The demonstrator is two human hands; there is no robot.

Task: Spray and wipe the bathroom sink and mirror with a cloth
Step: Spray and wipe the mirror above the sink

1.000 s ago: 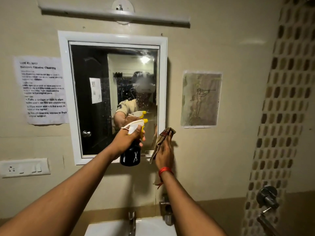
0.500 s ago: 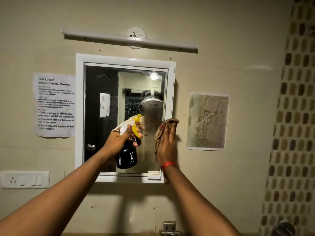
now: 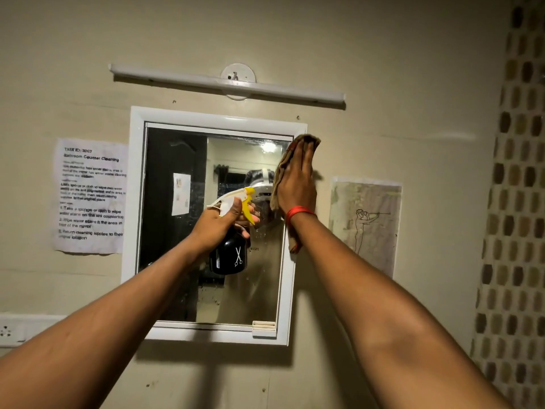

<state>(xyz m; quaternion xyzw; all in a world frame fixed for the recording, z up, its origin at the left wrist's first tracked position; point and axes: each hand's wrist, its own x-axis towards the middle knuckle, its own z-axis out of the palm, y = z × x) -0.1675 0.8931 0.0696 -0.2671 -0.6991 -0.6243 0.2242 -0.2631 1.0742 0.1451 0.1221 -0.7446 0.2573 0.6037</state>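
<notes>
The white-framed mirror (image 3: 177,261) hangs on the beige wall, its glass speckled with droplets. My left hand (image 3: 216,224) grips a black spray bottle (image 3: 228,258) with a white and yellow trigger head, held upright in front of the mirror's middle. My right hand (image 3: 296,184), with a red band at the wrist, presses a brown cloth (image 3: 281,169) flat against the mirror's upper right corner, partly over the frame. The sink is out of view.
A white tube light (image 3: 227,84) is mounted above the mirror. A printed task sheet (image 3: 91,196) is taped at the left, a drawing sheet (image 3: 365,225) at the right. A white switch panel (image 3: 17,329) sits low left. Patterned tiles (image 3: 519,202) cover the right wall.
My right hand has slid the cloth up from the mirror's lower right edge to its upper right corner. The view has tilted upward, so the sink and tap have dropped out of sight.
</notes>
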